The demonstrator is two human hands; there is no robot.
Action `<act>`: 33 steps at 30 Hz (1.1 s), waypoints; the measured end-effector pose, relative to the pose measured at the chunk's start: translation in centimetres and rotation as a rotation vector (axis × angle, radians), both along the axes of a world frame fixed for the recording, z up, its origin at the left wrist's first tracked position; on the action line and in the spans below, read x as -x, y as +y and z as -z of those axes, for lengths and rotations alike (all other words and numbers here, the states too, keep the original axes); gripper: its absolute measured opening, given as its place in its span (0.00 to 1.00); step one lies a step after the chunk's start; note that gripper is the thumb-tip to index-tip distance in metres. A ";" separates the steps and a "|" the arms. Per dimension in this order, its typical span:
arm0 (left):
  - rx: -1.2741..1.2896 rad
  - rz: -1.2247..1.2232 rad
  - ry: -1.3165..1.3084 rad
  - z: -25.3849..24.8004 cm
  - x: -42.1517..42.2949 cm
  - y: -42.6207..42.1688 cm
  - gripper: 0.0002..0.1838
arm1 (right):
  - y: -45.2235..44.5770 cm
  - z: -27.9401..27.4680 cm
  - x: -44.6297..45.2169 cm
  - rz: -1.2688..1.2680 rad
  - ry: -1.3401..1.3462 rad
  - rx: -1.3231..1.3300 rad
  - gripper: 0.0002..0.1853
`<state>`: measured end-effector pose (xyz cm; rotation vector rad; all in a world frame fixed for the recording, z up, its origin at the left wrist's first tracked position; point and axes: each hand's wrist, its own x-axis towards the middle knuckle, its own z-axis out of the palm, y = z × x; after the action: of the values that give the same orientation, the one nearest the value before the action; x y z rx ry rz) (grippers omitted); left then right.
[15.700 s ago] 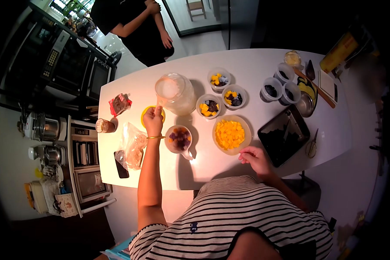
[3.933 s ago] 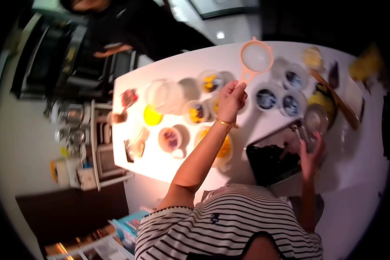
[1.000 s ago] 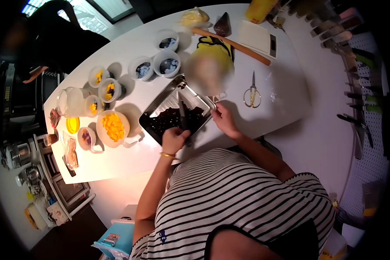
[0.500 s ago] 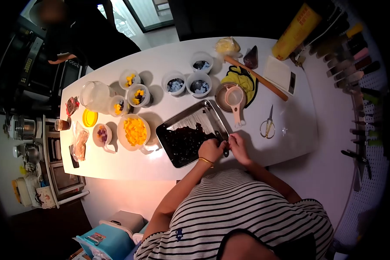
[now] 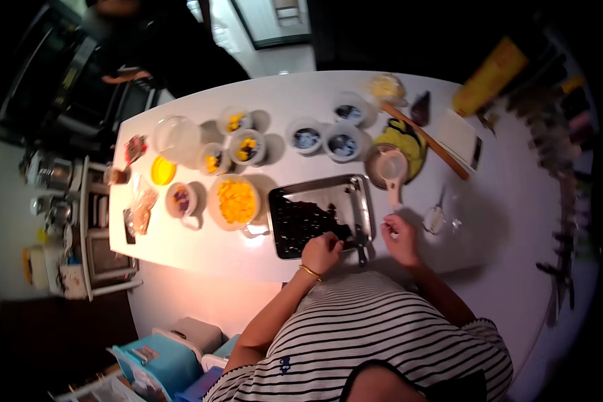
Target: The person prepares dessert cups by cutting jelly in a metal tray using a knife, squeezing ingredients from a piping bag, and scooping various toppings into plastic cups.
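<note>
A metal tray point(image 5: 367, 201) lies in front of me, with glossy dark jelly pieces point(image 5: 301, 224) over its left and middle part. My left hand point(image 5: 322, 253) is at the tray's near side, its curled fingers at the edge of the jelly; what they hold, if anything, is hidden. A black-handled knife point(image 5: 362, 253) rests across the tray's near right corner, touched by neither hand. Right of the tray, my right hand point(image 5: 402, 242) is raised with bent fingers, just below the handle of a pink strainer point(image 5: 393, 171). Blur hides whether anything is in it.
Left of the tray stands a bowl of yellow cubes point(image 5: 237, 202). Beyond are several clear cups, including a cup of bluish cubes point(image 5: 307, 137). Gold-handled scissors point(image 5: 435, 220) and a rolling pin point(image 5: 425, 142) lie to the right. Another person point(image 5: 174, 50) stands across the table.
Both hands have left the knife handle. The right moved rightward off the tray, the left to the jelly's edge. The knife now rests at the tray's corner. The whole view has shifted.
</note>
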<state>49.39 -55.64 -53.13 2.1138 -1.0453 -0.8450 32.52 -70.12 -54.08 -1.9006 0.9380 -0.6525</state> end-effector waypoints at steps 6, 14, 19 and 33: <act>0.121 -0.152 -0.062 -1.9 -1.3 2.2 0.05 | -3.9 -2.1 -4.8 -0.006 -0.043 0.103 0.07; 0.322 -0.075 -0.446 -4.7 -5.9 -1.8 0.13 | -15.6 -0.7 -16.4 0.029 0.104 0.311 0.20; 0.434 0.055 -0.428 -8.8 -8.6 -6.5 0.16 | -18.1 0.3 -21.2 0.135 0.225 -0.336 0.30; 0.234 -0.293 -0.056 -1.9 -6.7 7.2 0.12 | -18.3 7.7 -28.7 0.013 -0.075 -0.233 0.27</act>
<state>56.13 -48.41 -51.28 2.0334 -0.7923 -0.4998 61.20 -88.41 -61.74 -1.6546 0.9363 -0.5913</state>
